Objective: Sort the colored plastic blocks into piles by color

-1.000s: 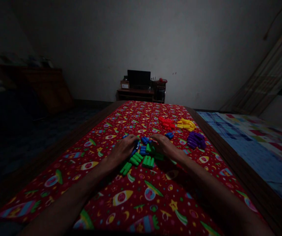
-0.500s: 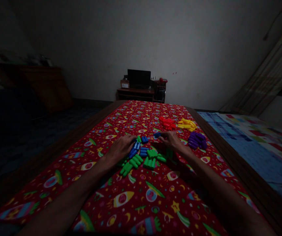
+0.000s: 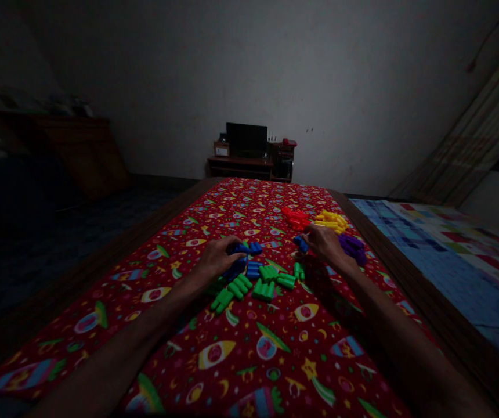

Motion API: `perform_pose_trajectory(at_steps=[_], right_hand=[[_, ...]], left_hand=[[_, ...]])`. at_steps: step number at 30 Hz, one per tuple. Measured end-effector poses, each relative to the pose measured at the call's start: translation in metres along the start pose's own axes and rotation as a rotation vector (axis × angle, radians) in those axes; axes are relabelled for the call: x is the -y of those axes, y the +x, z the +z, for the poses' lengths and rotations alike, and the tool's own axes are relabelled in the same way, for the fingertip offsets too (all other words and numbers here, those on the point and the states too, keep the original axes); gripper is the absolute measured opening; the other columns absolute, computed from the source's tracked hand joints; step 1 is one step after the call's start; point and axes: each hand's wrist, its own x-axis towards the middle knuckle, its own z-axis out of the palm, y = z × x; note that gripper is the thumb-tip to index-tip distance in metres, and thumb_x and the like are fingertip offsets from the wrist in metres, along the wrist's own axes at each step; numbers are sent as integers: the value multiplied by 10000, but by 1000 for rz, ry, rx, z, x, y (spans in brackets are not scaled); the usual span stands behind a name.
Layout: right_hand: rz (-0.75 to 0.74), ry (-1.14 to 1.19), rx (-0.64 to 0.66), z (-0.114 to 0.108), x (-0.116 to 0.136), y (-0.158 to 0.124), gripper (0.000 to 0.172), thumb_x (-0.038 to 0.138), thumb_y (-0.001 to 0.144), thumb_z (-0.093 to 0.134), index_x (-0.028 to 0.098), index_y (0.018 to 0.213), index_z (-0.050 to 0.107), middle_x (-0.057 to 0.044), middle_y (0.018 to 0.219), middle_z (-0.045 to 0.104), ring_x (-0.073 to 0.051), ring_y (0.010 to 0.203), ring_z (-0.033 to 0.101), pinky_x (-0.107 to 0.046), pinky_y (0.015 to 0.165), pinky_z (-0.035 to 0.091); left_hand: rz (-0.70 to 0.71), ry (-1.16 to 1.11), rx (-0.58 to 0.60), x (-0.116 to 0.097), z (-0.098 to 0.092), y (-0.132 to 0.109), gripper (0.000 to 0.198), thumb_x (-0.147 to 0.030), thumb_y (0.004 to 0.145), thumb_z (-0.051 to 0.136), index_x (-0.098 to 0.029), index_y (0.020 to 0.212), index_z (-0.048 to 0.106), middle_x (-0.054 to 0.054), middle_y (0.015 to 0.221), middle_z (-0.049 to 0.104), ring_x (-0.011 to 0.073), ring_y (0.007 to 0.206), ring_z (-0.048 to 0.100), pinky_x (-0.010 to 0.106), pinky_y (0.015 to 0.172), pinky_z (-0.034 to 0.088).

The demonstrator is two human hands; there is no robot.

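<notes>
My left hand [image 3: 217, 258] is closed over the blue pieces, thumb and fingers pinching a blue toy block [image 3: 239, 249]. Another blue block lies partly hidden beneath it. Farther right, my right hand [image 3: 325, 242] has its fingertips on a blue block [image 3: 300, 243], just above or on the cloth. Between the hands lie loose blue blocks [image 3: 255, 269] and several green blocks [image 3: 264, 289]. A single green block [image 3: 299, 271] lies nearer my right wrist.
Red blocks [image 3: 295, 218], yellow blocks [image 3: 331, 222] and purple blocks [image 3: 353, 248] lie in separate piles at the right. A red rocket-patterned cloth [image 3: 241, 354] covers the surface. A monitor [image 3: 246, 139] stands on a desk at the far wall.
My right hand has moved right with its blue block, towards the purple pile, uncovering a green block. My left hand has stayed near the blue pieces and now pinches one.
</notes>
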Motion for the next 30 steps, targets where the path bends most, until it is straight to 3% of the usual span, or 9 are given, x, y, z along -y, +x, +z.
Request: perform_pose_trajectory(at_steps=[2,5,8,12,16,19,21,25,30], right_hand=[[-161,169,12,1,22,-5,264,305,899,502,129,1021,658,-75,762,692,-150,657,595,-226,595,369],[-423,429,84,9,58,-16,298,319,909,504,144,1119,624,-65,852,702,-121,657,588,-208,609,378],[-526,416,122,17,84,-25,236,262,898,518,171,1073,646,-66,903,695,-132,736,594,-208,641,371],[-447,272,119,13,81,-24,177,194,885,496,165,922,667,-41,763,658,-117,643,534,-214,584,304],[-324,172,136,-1,44,-9,203,237,885,497,132,822,659,-15,646,588,-85,542,425,-226,538,236],[-185,21,240,-4,20,0,342,338,906,474,121,709,649,-17,583,550,-84,500,388,-246,518,209],[-92,-113,278,-2,12,0,374,369,913,456,117,733,665,-52,636,593,-106,533,453,-249,528,237],[53,-340,227,2,11,-4,339,363,902,466,107,919,687,-149,834,666,-176,729,596,-245,607,325],[48,-326,188,-8,19,-5,353,336,922,437,110,862,701,-149,768,672,-186,712,611,-246,581,311]], left_hand=[[5,-50,-20,-6,2,0,178,-325,700,665,-202,828,650,31,869,709,208,783,655,320,728,525],[24,-115,-16,-13,7,-4,190,-283,684,676,-187,839,622,38,863,697,204,787,659,326,732,529],[15,-186,4,-18,15,-10,271,-228,684,673,-195,923,549,17,843,687,182,756,665,311,711,541],[62,-203,28,-11,19,-11,350,-207,738,631,-220,1053,478,15,932,683,181,830,673,322,758,550],[247,58,80,13,14,-9,457,-278,796,630,-235,1225,479,63,1149,637,236,1076,600,394,940,478],[314,262,161,29,13,-9,337,-329,830,615,-217,1147,587,85,1161,630,248,1098,574,390,959,449],[317,334,171,32,16,-10,312,-353,842,605,-197,1111,622,100,1140,636,250,1074,580,383,935,456],[283,389,158,24,18,-11,300,-349,832,611,-187,1083,645,102,1115,647,252,1043,590,374,906,461],[177,339,156,17,12,-10,169,-314,828,579,-191,914,659,63,903,681,222,852,643,306,738,487]])
